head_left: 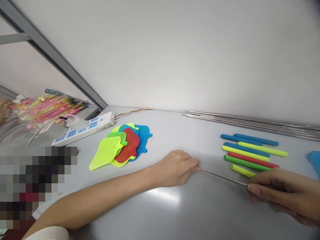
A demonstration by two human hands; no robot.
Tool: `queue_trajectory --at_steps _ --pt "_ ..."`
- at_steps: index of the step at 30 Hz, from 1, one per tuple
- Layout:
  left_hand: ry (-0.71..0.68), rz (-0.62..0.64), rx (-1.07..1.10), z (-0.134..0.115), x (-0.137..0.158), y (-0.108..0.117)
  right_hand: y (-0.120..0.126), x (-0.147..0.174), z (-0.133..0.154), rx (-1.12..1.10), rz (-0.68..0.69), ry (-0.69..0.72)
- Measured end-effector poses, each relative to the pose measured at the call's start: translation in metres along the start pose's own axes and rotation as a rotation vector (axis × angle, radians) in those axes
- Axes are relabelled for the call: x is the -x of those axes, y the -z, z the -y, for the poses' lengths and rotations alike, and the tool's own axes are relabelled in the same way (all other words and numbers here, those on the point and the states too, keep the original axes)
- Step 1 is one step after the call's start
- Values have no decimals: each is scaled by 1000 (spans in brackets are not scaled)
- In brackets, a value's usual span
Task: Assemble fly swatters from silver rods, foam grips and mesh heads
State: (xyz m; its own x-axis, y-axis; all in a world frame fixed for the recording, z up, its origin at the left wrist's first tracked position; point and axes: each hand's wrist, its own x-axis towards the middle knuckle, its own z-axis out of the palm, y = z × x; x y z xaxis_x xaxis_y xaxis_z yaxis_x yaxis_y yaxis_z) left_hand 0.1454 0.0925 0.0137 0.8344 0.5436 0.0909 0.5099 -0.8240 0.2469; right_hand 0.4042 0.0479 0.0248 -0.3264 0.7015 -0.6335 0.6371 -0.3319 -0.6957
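A thin metal rod [222, 176] stretches between my hands, just above the grey table. At its left end, the fingers of my left hand [176, 168] are closed round it. My right hand [287, 193] pinches the other end between thumb and fingers, and the palm hides what lies beyond. Behind my right hand lie several coloured plastic handle tubes [252, 160] in blue, yellow, red and green; the hand partly covers the nearest yellow one. Left of my left hand, perforated fly swatter heads [106, 153] overlap in a pile of yellow, green, red and blue.
Several long metal rods [250, 123] lie along the wall at the back right. A white power strip [100, 122] with plugs and cables stands at the left, before a heap of wrapped colourful items [55, 106]. Blue mesh plastic [315, 163] shows at the right edge.
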Motion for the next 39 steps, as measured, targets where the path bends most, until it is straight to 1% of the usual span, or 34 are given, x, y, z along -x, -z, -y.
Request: queue_trajectory --at_steps 1,3,5,11,16,21,26,30,39 --pt "2 5 -2 0 0 0 0 1 4 -22 31 -63" --pt "6 18 -5 0 0 1 0 2 12 -58 52 -148" --pt "11 30 -7 0 0 2 1 3 18 -77 60 -175" --pt "-8 61 -20 1 -1 3 4 6 21 -80 88 -169" --pt "-37 73 -49 0 0 2 5 3 10 -96 101 -147" --pt "-47 76 -16 -4 1 1 -1 -1 1 -97 96 -121" --pt "-42 82 -13 -9 3 -1 -7 -2 3 -70 131 -108" --pt "-55 92 -11 -12 3 -1 -10 -3 5 -58 154 -124" --pt "-67 69 -13 -12 4 -2 -11 -4 11 -51 177 -150"
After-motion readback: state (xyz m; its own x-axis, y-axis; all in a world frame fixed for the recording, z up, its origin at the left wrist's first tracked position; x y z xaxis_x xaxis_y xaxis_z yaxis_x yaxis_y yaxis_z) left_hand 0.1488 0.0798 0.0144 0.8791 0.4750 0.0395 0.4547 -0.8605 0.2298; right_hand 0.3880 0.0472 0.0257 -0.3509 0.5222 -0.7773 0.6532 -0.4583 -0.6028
